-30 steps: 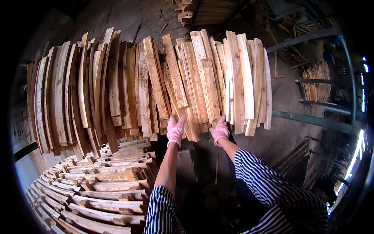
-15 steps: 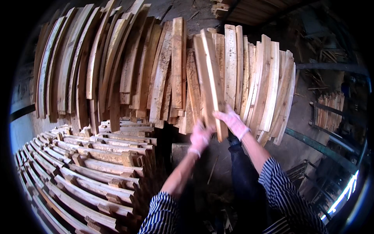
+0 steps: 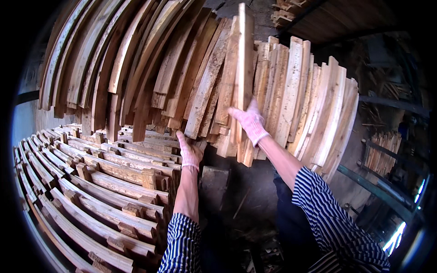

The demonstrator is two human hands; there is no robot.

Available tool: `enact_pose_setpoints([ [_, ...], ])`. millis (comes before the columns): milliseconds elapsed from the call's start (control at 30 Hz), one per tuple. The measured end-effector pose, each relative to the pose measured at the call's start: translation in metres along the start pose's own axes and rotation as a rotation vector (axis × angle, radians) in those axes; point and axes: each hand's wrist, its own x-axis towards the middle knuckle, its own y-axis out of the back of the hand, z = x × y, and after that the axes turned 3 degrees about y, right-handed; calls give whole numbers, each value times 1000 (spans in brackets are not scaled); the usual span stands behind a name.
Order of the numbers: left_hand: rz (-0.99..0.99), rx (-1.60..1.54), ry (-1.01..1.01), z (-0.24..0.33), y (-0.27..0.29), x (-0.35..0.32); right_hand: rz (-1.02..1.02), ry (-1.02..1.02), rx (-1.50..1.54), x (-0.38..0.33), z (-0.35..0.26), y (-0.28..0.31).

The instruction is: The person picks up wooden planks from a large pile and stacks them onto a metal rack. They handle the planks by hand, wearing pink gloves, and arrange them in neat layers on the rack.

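Note:
Gloved in pale pink, my right hand (image 3: 250,122) grips a long wooden board (image 3: 245,54) near its close end, thumb across the face. This board stands on edge over the row of boards and points away from me. My left hand (image 3: 190,154), in a matching glove, is just below the close ends of the boards (image 3: 207,86) left of centre. Its thumb is raised apart from the fingers and no board shows in its grasp. Whether it touches the board ends I cannot tell. More boards (image 3: 291,86) lie side by side to the right of the held one.
At the lower left is a stack of boards in layers (image 3: 114,177), parted by small wooden blocks. Green metal rails (image 3: 378,191) run along the right, with another bundle of wood (image 3: 383,152) beyond them. Wood scraps (image 3: 264,255) litter the dark floor below.
My left hand has let go of the board and moved left to the neighbouring board ends. My right hand has shifted slightly left and up, turning the board more upright in view.

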Motion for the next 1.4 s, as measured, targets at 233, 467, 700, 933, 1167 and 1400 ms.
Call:
enact_pose_setpoints([
  [233,114,26,-138,-26,-38,37,118,39,127,58,5,-73],
  [467,53,349,-263,-125,-88,-43,-223,22,335,84,43,37],
  [700,-321,808,-47,-113,-195,-21,-445,-290,618,109,72,118],
  [933,-767,1030,137,-50,-172,18,-417,99,479,124,111,102],
  [1167,-501,1068,-120,-35,-222,59,-488,74,415,92,63,77],
  [1400,-346,772,332,-66,-177,-110,-568,-336,839,-69,103,131],
])
